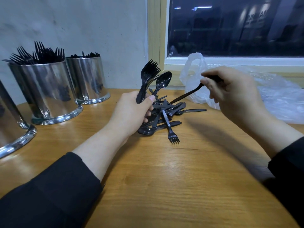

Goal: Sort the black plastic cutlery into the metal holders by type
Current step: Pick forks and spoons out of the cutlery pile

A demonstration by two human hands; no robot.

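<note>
Fork holder: a shiny metal cylinder (49, 89) with a flared base, standing at the left of the wooden tabletop (164, 178); packed with black forks (39, 53), tines up and fanned above the rim.
Second holder: a like cylinder (88, 79) just behind and right of the first, near the wall; only dark cutlery tips (87, 55) show above its rim, type unclear.
Third holder: a part of another metal cylinder (11, 127) at the left edge; its contents are out of view.
Left hand: the left hand (133, 111) is curled round a bundle of forks (148, 74) and one spoon (162, 81), heads upward.
Right hand: the right hand (230, 91) pinches the head end of a single black utensil (185, 95), handle slanting down toward the pile; type hidden by the fingers.
Loose pile: glossy black plastic forks and spoons (166, 116) lie crisscrossed on the tabletop between the hands; one fork (171, 129) points its tines toward the viewer.
Bag: a clear plastic bag (271, 96) lies crumpled at the right, under the window.
</note>
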